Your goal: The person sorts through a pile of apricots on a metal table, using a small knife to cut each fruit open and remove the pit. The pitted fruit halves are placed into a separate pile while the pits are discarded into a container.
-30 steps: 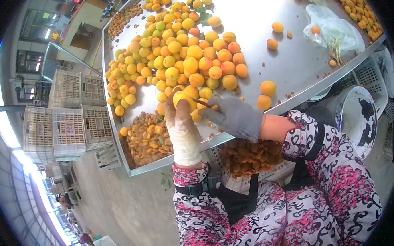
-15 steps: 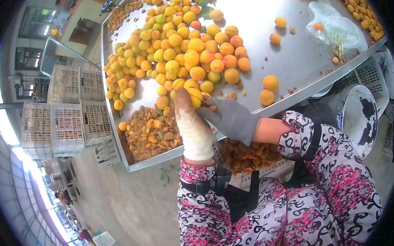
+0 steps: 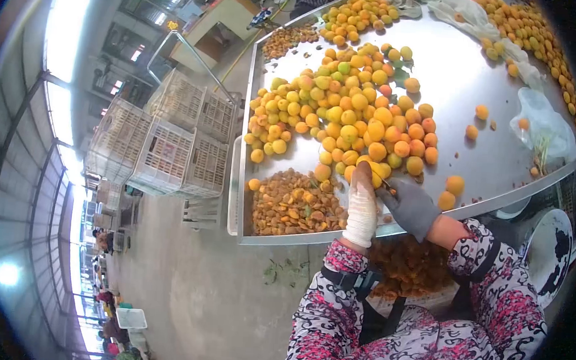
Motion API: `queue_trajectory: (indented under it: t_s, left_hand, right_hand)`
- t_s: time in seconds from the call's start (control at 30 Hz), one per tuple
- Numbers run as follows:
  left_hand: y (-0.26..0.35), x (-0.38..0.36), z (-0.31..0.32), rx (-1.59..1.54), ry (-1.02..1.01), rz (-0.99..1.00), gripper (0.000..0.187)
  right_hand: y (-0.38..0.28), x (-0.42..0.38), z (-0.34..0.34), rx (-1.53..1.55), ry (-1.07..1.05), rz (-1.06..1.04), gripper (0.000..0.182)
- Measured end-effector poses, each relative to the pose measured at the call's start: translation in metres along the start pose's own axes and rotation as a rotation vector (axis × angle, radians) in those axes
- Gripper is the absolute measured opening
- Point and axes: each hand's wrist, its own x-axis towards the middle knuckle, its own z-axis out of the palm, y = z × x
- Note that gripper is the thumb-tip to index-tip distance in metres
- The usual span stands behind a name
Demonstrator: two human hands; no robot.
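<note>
What I can't make out at the table edge

My left hand (image 3: 362, 207) covers most of the apricot (image 3: 374, 173) it grips; the blade in my right hand (image 3: 409, 204) is too small to tell. The crate of halves (image 3: 408, 264) below sits partly behind my sleeves.

White plastic crates (image 3: 166, 141) are standing stacked on the floor off the desk's (image 3: 471, 157) left edge, while a clear plastic bag (image 3: 546, 128) is lying near its right edge.

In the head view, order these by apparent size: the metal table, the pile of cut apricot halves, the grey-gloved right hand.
1. metal table
2. pile of cut apricot halves
3. grey-gloved right hand, which is nearer the camera
</note>
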Motion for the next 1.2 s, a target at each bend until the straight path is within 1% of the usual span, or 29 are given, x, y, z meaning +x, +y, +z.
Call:
queue_trajectory:
  t_s: [0.07,0.13,0.17,0.2,0.27,0.3,0.33,0.4,0.47,0.5,0.53,0.57,0.6,0.63,0.67,0.7,0.73,0.77,0.8,0.83,0.87,0.9,0.97,1.0,1.07,1.1,1.13,1.17,1.2]
  left_hand:
    - [-0.006,0.003,-0.008,0.047,0.036,0.071,0.056]
    - [-0.008,0.001,0.0,0.078,0.044,0.111,0.058]
    - [-0.002,-0.001,0.007,-0.18,-0.001,0.014,0.054]
    - [0.019,-0.004,0.017,-0.437,-0.042,-0.087,0.05]
    - [0.025,-0.001,0.021,-0.519,-0.002,-0.145,0.045]
    - [-0.018,0.009,-0.007,-0.173,0.057,0.043,0.048]
    - [0.001,0.007,0.006,-0.344,0.056,-0.036,0.05]
    - [-0.004,0.008,-0.005,-0.15,0.191,0.106,0.049]
    - [0.014,0.014,-0.018,-0.475,0.049,-0.014,0.043]
    - [0.011,0.011,-0.022,-0.198,0.063,0.158,0.038]
    - [0.008,0.008,-0.023,0.077,0.071,0.321,0.034]
    - [0.003,0.003,-0.02,0.069,0.055,0.312,0.034]
    - [0.013,-0.005,-0.004,0.174,0.004,0.333,0.032]
    - [0.015,-0.01,0.008,0.276,-0.052,0.354,0.031]
    - [0.01,-0.01,0.012,0.512,-0.108,0.516,0.034]
    - [0.009,-0.011,0.014,0.686,-0.123,0.626,0.036]
    - [0.009,-0.012,0.017,0.862,-0.134,0.739,0.039]
    - [0.01,-0.011,0.02,0.857,-0.148,0.737,0.039]
    - [0.011,-0.01,0.022,0.914,-0.124,0.799,0.042]
    - [0.013,-0.01,0.023,0.973,-0.096,0.858,0.045]
    - [0.014,-0.01,0.024,0.973,-0.098,0.856,0.045]
    - [0.016,-0.01,0.025,0.976,-0.096,0.829,0.045]
    - [0.021,-0.012,0.029,0.982,-0.091,0.797,0.045]
    - [0.026,-0.012,0.031,0.924,-0.107,0.755,0.045]
    - [0.023,-0.009,0.034,0.869,-0.125,0.708,0.046]
    - [0.018,-0.007,0.036,0.81,-0.043,0.722,0.049]
    - [0.014,-0.006,0.04,0.751,0.036,0.733,0.052]
    - [0.01,-0.007,0.045,0.631,0.045,0.582,0.057]
    - [0.011,-0.005,0.049,0.63,0.042,0.57,0.057]
  right_hand:
    - [-0.002,0.0,0.004,0.006,-0.022,0.007,0.048]
    - [0.005,0.001,0.007,-0.019,-0.021,-0.082,0.046]
    - [0.005,0.001,0.006,0.047,0.0,-0.108,0.043]
    - [0.0,-0.001,0.002,0.034,0.0,-0.074,0.043]
    - [-0.012,0.0,-0.008,0.019,-0.092,0.015,0.04]
    - [-0.015,-0.001,-0.011,0.014,-0.092,0.037,0.04]
    - [-0.018,-0.001,-0.015,-0.007,-0.123,0.045,0.04]
    - [-0.015,-0.003,-0.016,-0.023,-0.157,0.054,0.039]
    - [-0.01,-0.007,-0.014,0.055,-0.162,-0.023,0.035]
    - [-0.01,-0.005,-0.017,0.054,-0.161,-0.022,0.035]
    - [-0.009,-0.002,-0.026,0.146,-0.131,-0.035,0.032]
    - [-0.007,0.0,-0.034,0.234,-0.095,-0.04,0.031]
    - [0.002,0.006,-0.037,0.228,-0.083,-0.016,0.031]
    - [0.017,0.014,-0.034,0.247,0.011,-0.174,0.032]
    - [0.028,0.02,-0.03,0.261,0.103,-0.336,0.034]
    - [0.032,0.023,-0.022,0.254,0.115,-0.315,0.034]
    - [0.03,0.026,-0.013,0.437,0.147,-0.23,0.035]
    - [0.029,0.03,-0.007,0.622,0.179,-0.15,0.036]
    - [0.02,0.029,-0.015,0.622,0.185,-0.145,0.036]
    - [0.005,0.025,-0.029,0.784,0.111,0.044,0.036]
    - [-0.004,0.023,-0.038,0.94,0.032,0.235,0.037]
    - [-0.007,0.023,-0.038,0.941,0.031,0.237,0.037]
    - [-0.011,0.023,-0.036,0.89,0.151,0.108,0.038]
    - [-0.01,0.025,-0.031,0.893,0.147,0.11,0.038]
    - [-0.007,0.029,-0.019,0.886,0.317,-0.17,0.038]
    - [-0.012,0.03,-0.021,0.89,0.315,-0.164,0.038]
    - [-0.016,0.032,-0.023,0.929,0.342,-0.069,0.038]
    - [-0.019,0.033,-0.026,0.967,0.37,0.032,0.038]
    - [-0.019,0.035,-0.027,0.965,0.369,0.044,0.038]
